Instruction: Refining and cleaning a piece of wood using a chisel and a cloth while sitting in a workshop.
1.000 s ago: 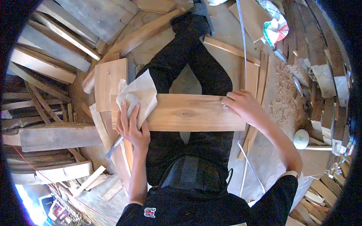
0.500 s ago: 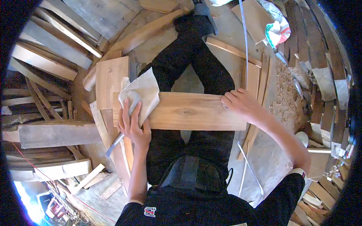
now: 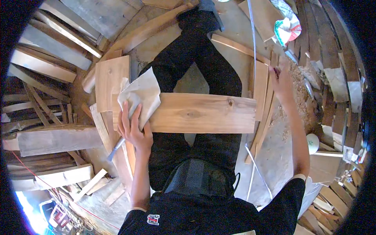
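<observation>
A pale wooden board (image 3: 219, 113) lies crosswise over my thighs, with dark knots in its grain. At its left end my left hand (image 3: 135, 127) presses a creased, off-white sheet, apparently sandpaper (image 3: 150, 92), against the board. The fingers are bent over the lower part of the sheet, and its upper corner stands up. Below that hand pokes out a slim tool with a bluish tip (image 3: 113, 152); its other end is hidden. My right hand (image 3: 280, 82) is off the board, above the wood strips at the right. Its thumb and fingers look apart, somewhat blurred.
A square wooden piece (image 3: 111, 74) sits under the board's left end. Long wood strips (image 3: 260, 135) lie along the right side. Stacked lumber (image 3: 58, 139) fills the left, more planks (image 3: 313, 35) the far right. A white strap (image 3: 254, 47) runs across the upper right.
My right hand has let go of the board's right end and moved up and to the right. My left hand stays on the sheet. The whole view has shifted slightly.
</observation>
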